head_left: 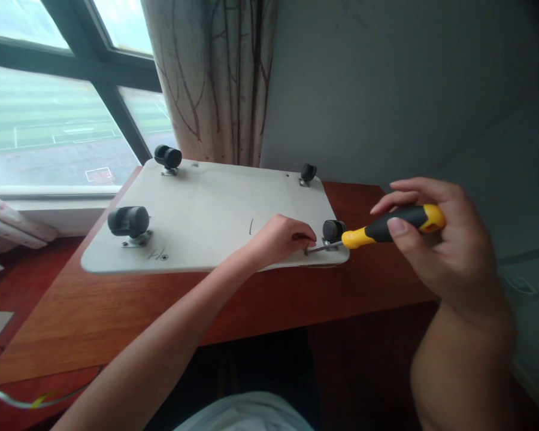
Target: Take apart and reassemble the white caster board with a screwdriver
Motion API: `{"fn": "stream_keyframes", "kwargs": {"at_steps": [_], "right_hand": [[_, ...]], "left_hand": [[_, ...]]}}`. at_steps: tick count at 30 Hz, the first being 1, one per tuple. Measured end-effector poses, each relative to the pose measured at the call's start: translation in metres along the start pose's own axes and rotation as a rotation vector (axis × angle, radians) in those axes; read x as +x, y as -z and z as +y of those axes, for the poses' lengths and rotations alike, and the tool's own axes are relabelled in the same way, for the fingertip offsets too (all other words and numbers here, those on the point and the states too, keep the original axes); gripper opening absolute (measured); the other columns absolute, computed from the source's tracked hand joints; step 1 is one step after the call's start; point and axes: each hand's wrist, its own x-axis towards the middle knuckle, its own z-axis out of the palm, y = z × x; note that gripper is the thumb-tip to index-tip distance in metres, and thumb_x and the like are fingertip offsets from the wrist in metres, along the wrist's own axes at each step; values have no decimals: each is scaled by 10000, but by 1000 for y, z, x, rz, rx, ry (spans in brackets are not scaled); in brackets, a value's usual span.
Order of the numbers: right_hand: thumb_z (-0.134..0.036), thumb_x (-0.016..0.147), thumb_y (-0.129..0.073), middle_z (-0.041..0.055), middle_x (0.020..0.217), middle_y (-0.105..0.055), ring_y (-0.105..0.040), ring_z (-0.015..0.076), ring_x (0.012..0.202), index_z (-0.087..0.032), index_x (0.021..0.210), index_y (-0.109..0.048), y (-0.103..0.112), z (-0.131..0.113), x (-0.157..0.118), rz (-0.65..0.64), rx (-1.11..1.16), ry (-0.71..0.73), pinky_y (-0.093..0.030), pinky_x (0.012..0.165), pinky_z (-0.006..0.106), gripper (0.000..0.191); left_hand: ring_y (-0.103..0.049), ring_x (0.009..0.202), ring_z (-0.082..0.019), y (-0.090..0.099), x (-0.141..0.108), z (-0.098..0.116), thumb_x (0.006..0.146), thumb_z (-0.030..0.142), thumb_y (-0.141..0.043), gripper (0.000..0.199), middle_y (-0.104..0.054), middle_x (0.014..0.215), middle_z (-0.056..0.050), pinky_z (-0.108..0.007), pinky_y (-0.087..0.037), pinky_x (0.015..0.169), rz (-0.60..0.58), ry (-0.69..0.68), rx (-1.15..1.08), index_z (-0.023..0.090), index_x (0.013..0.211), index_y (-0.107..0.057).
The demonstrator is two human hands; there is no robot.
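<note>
While the right hand (462, 251) holds a yellow-and-black screwdriver (377, 228), the left hand (281, 235), pinched narrow, contents unclear, seems to steady its tip near a caster (333, 230) on the white board (206, 203) atop a wooden table (251, 302), work calling for careful alignment.

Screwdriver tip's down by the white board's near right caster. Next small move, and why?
I'd raise the screwdriver handle with the right hand, keeping the tip in place, to bring the shaft more upright. It looks slanted low over the white board, near the caster. The left hand has its fingers beside the tip, so it could probably steady it.
</note>
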Motion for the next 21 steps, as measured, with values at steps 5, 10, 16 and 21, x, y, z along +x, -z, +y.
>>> {"fn": "stream_keyframes", "kwargs": {"at_steps": [5, 10, 16, 21], "right_hand": [[-336, 879, -649, 15, 1189, -687, -666, 247, 1093, -353, 1299, -564, 2, 3, 5, -69, 36, -21, -536, 949, 422, 429], [-350, 893, -654, 14, 962, -720, -696, 242, 897, -307, 1241, -603, 1, 6, 5, 2, -64, -111, -568, 823, 393, 355], [-313, 904, -599, 40, 1191, -678, -626, 279, 1162, -322, 1318, -552, 5, -1, 6, -97, 34, -96, -493, 1002, 446, 416], [-369, 899, -658, 39, 1004, -721, -682, 238, 920, -276, 1274, -597, 3, 4, 5, -23, -108, -170, -540, 837, 390, 391]], "left_hand": [[-685, 665, -109, -1, 0, -1, 834, 129, -663, 136, -766, 762, 13, -180, -466, 656, 14, 22, 2, 181, 871, -784], [-696, 691, -114, -2, -1, -2, 849, 158, -665, 117, -762, 768, 6, -175, -474, 668, 51, 42, 5, 171, 884, -777], [-676, 689, -124, -3, -1, -2, 874, 173, -644, 119, -754, 797, -14, -193, -466, 653, 76, 23, 104, 169, 880, -763], [-632, 672, -135, -1, -7, 4, 894, 216, -663, 99, -726, 814, -42, -225, -432, 615, 127, -14, 269, 157, 863, -736]]}}
